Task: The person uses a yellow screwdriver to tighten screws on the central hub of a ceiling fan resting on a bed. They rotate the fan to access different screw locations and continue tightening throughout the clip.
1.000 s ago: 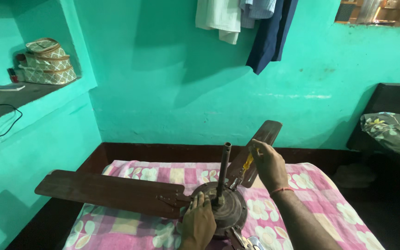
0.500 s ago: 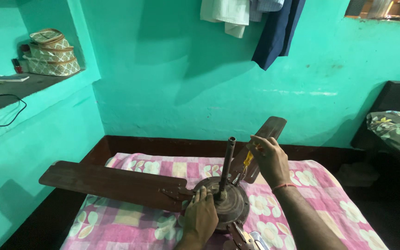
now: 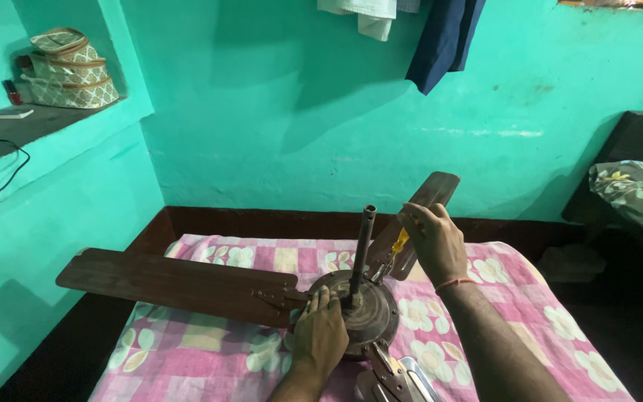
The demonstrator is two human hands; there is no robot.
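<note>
A brown ceiling fan (image 3: 351, 305) lies on a bed covered by a pink checked floral sheet (image 3: 210, 350), its motor hub near the middle of the bed's near half and its downrod (image 3: 362, 249) standing upright from the hub. The left hand (image 3: 320, 335) lies flat on the near left rim of the hub, fingers (image 3: 317, 300) spread narrow and pressing down rather than gripping. The right hand (image 3: 432, 242) is raised just right of the rod, fingers closed around a yellow-handled screwdriver (image 3: 394, 247) whose tip points down toward the hub's far right edge.

One long blade (image 3: 176, 283) reaches left, past the sheet's left edge, with open room before the turquoise wall (image 3: 277, 112). A second blade (image 3: 418, 216) angles far right, ending short of the far wall. A third blade bracket (image 3: 388, 372) runs off the near edge. Open sheet lies right of the hub.
</note>
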